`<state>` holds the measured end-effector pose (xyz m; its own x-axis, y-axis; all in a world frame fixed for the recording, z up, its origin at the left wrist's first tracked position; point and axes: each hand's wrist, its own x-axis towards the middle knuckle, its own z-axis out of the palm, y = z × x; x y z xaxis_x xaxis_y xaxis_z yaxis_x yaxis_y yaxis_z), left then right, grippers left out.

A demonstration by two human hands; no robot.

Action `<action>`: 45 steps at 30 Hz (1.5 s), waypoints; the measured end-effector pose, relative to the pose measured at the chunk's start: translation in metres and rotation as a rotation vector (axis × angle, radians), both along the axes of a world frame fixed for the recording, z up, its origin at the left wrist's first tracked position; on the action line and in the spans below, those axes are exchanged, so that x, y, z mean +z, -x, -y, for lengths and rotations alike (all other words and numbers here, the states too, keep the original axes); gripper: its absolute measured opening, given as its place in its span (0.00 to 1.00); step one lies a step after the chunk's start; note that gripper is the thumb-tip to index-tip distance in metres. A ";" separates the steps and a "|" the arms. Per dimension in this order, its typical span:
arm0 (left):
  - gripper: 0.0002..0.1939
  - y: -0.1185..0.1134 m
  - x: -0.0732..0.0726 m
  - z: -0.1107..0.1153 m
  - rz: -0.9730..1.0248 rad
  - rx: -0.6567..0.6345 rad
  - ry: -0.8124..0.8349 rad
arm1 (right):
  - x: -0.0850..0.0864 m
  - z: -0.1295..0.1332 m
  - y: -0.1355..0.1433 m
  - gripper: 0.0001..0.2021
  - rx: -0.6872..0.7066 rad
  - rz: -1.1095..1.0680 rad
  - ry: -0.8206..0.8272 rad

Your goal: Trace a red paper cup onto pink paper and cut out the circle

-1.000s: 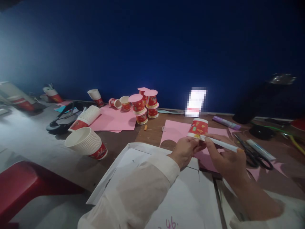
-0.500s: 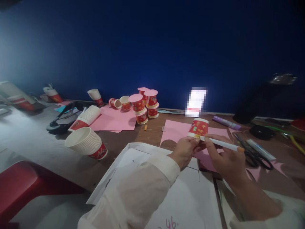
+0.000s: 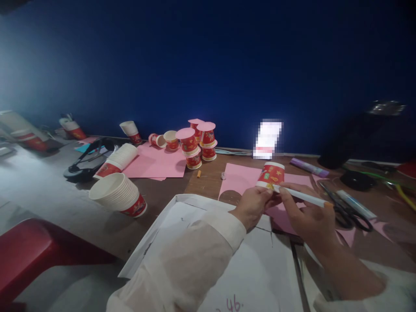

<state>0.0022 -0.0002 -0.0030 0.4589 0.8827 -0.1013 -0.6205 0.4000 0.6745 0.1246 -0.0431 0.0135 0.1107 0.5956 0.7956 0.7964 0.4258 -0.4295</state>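
paper cup (image 3: 272,174), red: over pink paper (image 3: 236,178); left hand (image 3: 252,206), fingers gripping its lower edge. marker (image 3: 307,198), white: pinched in right hand (image 3: 310,220), tip at cup's lower edge. handling, as judged: cup steady, pressure light.

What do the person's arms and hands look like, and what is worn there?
The left hand and right hand wear no gloves. The left sleeve is loose, creased and off-white, cuffed near the wrist. The whitish right sleeve ends higher, leaving much forearm bare.
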 end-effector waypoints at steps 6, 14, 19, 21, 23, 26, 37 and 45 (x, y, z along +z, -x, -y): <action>0.30 -0.001 -0.005 -0.002 -0.001 -0.011 -0.040 | 0.002 0.000 0.001 0.04 -0.006 0.041 -0.027; 0.29 -0.003 -0.010 -0.004 -0.028 -0.019 -0.073 | 0.002 -0.001 0.000 0.04 0.007 0.067 -0.054; 0.32 -0.002 -0.007 -0.002 -0.028 -0.011 -0.060 | 0.003 -0.001 0.000 0.03 -0.015 0.092 -0.086; 0.32 -0.002 -0.006 -0.001 -0.016 -0.012 -0.051 | 0.003 -0.001 0.000 0.03 -0.021 0.100 -0.077; 0.30 -0.001 -0.004 -0.001 -0.011 -0.012 -0.034 | 0.004 0.000 0.001 0.03 -0.021 0.084 -0.059; 0.21 0.002 0.003 0.000 0.008 0.001 0.019 | 0.006 0.001 0.002 0.04 -0.029 0.071 -0.063; 0.06 0.005 0.019 0.004 0.028 0.083 0.157 | 0.007 0.004 0.004 0.03 -0.050 0.104 -0.023; 0.09 0.005 0.012 0.002 0.046 0.053 0.115 | 0.003 0.003 0.002 0.03 -0.077 0.119 -0.021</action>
<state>-0.0024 -0.0019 0.0089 0.4187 0.8895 -0.1829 -0.6723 0.4390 0.5961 0.1223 -0.0459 0.0168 0.0595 0.5721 0.8180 0.8719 0.3692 -0.3216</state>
